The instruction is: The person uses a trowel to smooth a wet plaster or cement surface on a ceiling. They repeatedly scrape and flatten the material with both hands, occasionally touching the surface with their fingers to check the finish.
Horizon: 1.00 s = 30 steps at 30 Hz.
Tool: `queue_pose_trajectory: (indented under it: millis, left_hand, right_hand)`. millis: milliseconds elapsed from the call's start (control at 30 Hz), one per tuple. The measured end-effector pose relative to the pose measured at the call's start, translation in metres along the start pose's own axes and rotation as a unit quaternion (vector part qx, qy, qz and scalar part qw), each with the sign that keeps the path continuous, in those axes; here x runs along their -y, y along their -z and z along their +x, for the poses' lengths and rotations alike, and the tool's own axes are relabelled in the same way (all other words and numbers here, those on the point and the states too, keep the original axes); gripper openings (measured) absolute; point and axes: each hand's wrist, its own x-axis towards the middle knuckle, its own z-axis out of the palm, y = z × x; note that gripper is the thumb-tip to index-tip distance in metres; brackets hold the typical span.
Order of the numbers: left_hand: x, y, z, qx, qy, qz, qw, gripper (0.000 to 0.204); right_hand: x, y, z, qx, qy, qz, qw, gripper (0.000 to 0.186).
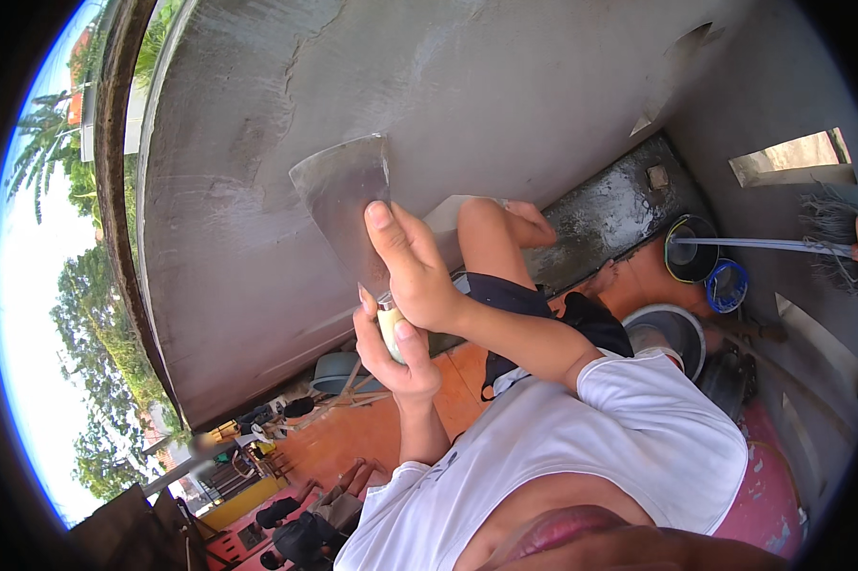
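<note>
My left hand grips the scraper by its handle, my right hand its blade; the grey wall looks mostly coated, rough patches at left seemingly unfinished.

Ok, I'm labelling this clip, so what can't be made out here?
All in the head view:
Scraper handle: partly hidden by the left hand.
Scraper blade: right edge partly covered by the right hand.
People at lower left: too small to see what they handle.
</note>
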Motion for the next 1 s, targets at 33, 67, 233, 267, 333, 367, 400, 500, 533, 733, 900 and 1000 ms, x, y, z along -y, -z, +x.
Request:
queue_pose_trajectory:
  millis: [33,67,233,267,333,367,400,500,533,733,900,1000]
  left_hand:
    - [-0.001,0.003,-0.002,-0.007,0.000,-0.002,1.000,0.050]
    - [-0.002,0.005,-0.003,-0.013,-0.001,-0.005,1.000,0.046]
    - [-0.012,0.004,0.005,0.016,0.007,-0.022,1.000,0.043]
    - [-0.019,-0.002,0.015,0.031,-0.002,-0.012,0.999,0.043]
    - [-0.033,-0.012,0.024,0.025,-0.044,0.012,0.999,0.042]
    - [-0.031,-0.009,0.020,0.017,-0.020,-0.001,1.000,0.042]
    - [-0.028,-0.005,0.013,0.016,0.001,-0.015,1.000,0.042]
    - [-0.024,-0.002,0.007,0.023,0.018,-0.031,0.999,0.042]
    - [-0.030,-0.006,0.009,0.023,0.020,-0.034,0.999,0.042]
    - [-0.034,-0.014,0.017,0.039,0.001,-0.038,0.999,0.040]
    - [-0.056,-0.036,0.031,0.028,-0.011,-0.021,0.999,0.048]
    - [-0.068,-0.030,0.030,0.053,0.013,-0.032,0.998,0.039]
  right_hand:
    - [-0.002,-0.003,-0.002,0.003,-0.006,0.008,1.000,0.043]
    - [-0.002,-0.005,-0.004,0.005,-0.011,0.017,1.000,0.043]
    - [0.003,-0.004,0.003,0.001,0.007,0.020,1.000,0.043]
    - [0.012,0.002,0.010,0.000,0.014,0.027,1.000,0.043]
    - [0.019,0.002,0.012,0.002,0.017,0.037,0.999,0.043]
    - [0.020,0.001,0.009,0.003,0.013,0.042,0.999,0.043]
    - [0.014,-0.002,0.005,-0.001,0.010,0.039,0.999,0.043]
    - [0.007,-0.002,0.002,-0.011,0.002,0.033,0.999,0.043]
    - [0.015,-0.002,0.003,-0.012,-0.002,0.032,0.999,0.043]
    - [0.035,0.004,0.012,-0.012,0.006,0.037,0.999,0.043]
    - [0.066,0.007,0.023,0.002,0.002,0.025,1.000,0.044]
    - [0.074,0.004,0.023,0.005,0.010,0.054,0.998,0.044]
